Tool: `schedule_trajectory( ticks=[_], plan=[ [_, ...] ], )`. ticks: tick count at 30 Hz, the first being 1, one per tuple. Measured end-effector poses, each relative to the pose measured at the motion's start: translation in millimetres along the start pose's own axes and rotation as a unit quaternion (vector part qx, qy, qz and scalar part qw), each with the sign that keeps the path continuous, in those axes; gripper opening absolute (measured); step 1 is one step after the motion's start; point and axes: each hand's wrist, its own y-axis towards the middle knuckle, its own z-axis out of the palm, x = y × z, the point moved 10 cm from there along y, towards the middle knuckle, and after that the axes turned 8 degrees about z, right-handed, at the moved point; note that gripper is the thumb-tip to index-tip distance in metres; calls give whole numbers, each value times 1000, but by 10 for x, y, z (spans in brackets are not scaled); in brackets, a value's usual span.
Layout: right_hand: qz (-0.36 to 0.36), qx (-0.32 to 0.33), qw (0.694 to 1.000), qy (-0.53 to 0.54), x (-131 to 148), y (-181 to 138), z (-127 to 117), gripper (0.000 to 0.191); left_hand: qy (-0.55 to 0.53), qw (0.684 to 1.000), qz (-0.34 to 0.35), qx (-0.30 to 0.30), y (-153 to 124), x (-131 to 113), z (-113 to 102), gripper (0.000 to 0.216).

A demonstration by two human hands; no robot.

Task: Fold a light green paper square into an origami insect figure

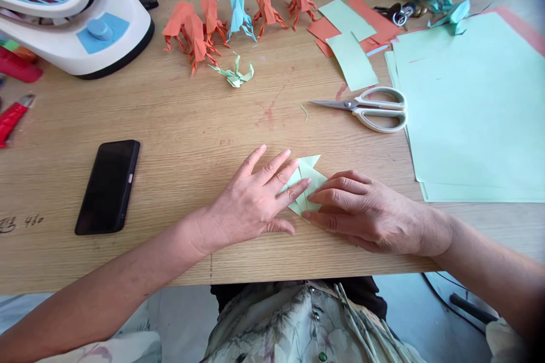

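Observation:
A small piece of folded light-green paper [313,176] lies on the wooden table near its front edge, one pointed corner sticking out at the top. Over its left part my left hand [255,198] rests with fingers spread, the fingertips touching the paper. My right hand [366,210] is closed at the paper's right side, fingers bent together on its edge; the thumb is mostly hidden. Beyond the hands lie scissors [374,108] with white handles, blades closed and pointing left.
A black phone [108,187] lies at left, near a white fan [102,11]. Orange paper figures [264,0], a blue one [239,8] and a green one [236,74] stand at the back. Green sheets [472,108] are stacked at right, beside cut paper pieces [353,62] and keys [400,13].

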Motion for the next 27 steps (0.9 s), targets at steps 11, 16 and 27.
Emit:
schedule_trajectory(
  ticks=[11,16,27],
  plan=[
    [12,-28,1000,2,-34,36,-31,33,-27,1000,-15,4,-9,-6,11,80],
    [21,-39,999,-29,-19,33,-7,29,-19,1000,-16,5,-13,-11,27,81],
    [42,-39,998,-22,-31,34,0,34,-79,996,-34,-31,-67,65,71,80]
  ],
)
